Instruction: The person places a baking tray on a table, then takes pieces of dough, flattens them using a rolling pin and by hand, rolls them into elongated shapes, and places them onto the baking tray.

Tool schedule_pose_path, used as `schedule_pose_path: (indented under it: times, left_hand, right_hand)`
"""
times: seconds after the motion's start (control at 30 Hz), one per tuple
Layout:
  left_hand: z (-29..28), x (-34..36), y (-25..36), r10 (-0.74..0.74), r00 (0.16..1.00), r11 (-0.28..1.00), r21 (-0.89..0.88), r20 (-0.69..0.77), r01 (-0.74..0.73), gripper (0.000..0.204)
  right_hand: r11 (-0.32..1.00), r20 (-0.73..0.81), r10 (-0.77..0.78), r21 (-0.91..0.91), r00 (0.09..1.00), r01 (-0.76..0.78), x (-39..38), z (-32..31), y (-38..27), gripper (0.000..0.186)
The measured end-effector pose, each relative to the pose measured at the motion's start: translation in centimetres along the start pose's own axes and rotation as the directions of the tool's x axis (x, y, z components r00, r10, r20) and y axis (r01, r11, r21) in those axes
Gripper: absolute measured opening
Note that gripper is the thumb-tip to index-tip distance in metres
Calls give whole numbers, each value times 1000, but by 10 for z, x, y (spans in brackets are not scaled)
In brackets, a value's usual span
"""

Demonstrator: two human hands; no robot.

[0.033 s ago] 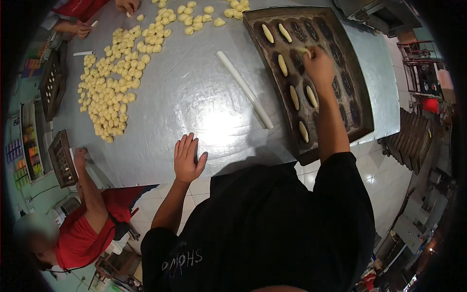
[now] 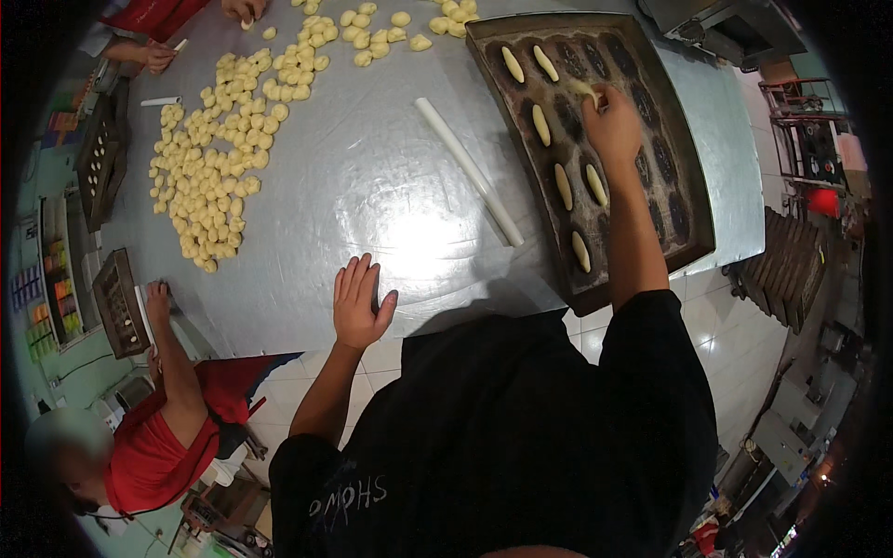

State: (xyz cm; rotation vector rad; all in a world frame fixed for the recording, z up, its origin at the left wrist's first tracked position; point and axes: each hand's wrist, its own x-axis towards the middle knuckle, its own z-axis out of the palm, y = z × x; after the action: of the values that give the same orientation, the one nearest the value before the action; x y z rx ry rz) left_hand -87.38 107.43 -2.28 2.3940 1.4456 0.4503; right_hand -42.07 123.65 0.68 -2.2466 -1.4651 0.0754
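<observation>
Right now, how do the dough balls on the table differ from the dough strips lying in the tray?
The dough balls are rounded, while the dough strips are long and slim. The dough balls mostly crowd together on the metal table; the dough strips lie apart in the dark tray. The dough balls outnumber the dough strips. Both are pale yellow.

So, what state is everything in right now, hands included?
Left hand: open, fingers extended
Right hand: closed on a dough piece
Tray: partly filled
Dough strips: elongated, lying apart
White rod: unheld, lying on table
Dough balls: rounded, clustered
</observation>
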Motion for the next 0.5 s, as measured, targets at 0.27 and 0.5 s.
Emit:
schedule_pose_path:
  times: [0.27, 0.5]
  left_hand:
    - [-6, -8, -5, -30, 1000, 1000, 5, -2, 30, 51]
    - [-16, 19, -17, -55, 990, 992, -119, -130, 39, 35]
  right_hand:
    - [991, 235, 51, -134, 971, -20, -28, 25, 1, 39]
    - [931, 129, -183, -297, 975, 214, -59, -27, -57, 54]
